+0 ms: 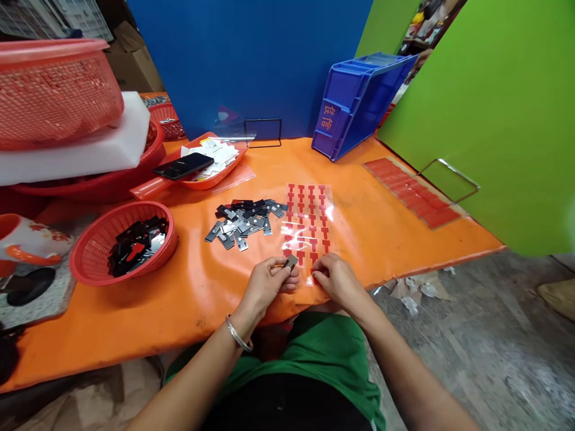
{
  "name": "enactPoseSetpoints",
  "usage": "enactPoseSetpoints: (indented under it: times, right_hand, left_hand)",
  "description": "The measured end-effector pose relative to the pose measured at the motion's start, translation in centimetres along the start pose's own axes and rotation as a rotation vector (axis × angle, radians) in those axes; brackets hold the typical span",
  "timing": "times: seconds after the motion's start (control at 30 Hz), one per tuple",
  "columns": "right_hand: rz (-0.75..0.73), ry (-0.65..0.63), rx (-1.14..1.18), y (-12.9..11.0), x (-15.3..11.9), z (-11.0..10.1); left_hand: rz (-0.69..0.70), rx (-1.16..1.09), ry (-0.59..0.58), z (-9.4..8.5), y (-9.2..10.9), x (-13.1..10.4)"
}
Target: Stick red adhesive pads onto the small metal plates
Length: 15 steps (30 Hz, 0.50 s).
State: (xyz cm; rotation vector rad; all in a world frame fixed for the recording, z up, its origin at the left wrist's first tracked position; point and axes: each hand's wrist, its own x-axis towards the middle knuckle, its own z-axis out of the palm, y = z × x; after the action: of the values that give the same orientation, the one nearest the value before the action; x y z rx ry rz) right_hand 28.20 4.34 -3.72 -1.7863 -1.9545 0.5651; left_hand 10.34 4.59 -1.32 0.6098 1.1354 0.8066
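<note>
My left hand [269, 280] pinches a small dark metal plate [291, 262] between thumb and fingers, above the table's near side. Close by on the right, my right hand [338, 276] has its thumb and forefinger pressed together on a red T-shaped sticker at the lower right of a clear sticker sheet [330, 209]. Rows of red T-shaped stickers [312, 219] cover that sheet. Left of it lies a loose pile of grey and black metal plates [245, 221]. Further left, a red basket [123, 209] holds more dark plates, one bearing a red T shape.
An orange cloth [202, 299] covers the table. A phone [184, 166] rests on a red scoop [220, 176] of paper slips. A blue bin [344, 114] stands at the back. Another red sheet [411, 190] lies right, near a wire stand [453, 185]. Baskets [58, 96] and a mug [33, 239] stand left.
</note>
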Motion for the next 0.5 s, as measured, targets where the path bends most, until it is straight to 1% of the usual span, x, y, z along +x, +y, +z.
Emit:
enactPoseSetpoints:
  times: [0.1,0.27,0.43,0.5]
  right_hand:
    - [0.027,-0.057,0.016,-0.1,0.3,-0.3]
    - [0.054,-0.052,0.008,-0.3,0.4,-0.6]
    - [0.04,-0.096,-0.02,-0.3,0.4,-0.7]
    - [0.031,-0.062,-0.047,-0.3,0.1,-0.4]
  left_hand:
    - [0.006,-0.011,-0.031,0.5,-0.2,0.4]
    - [0.02,0.005,-0.029,1.0,-0.4,0.7]
    - [0.069,0.061,-0.068,1.7,-1.2,1.3]
    - [0.097,0.081,-0.075,1.8,-1.7,1.6]
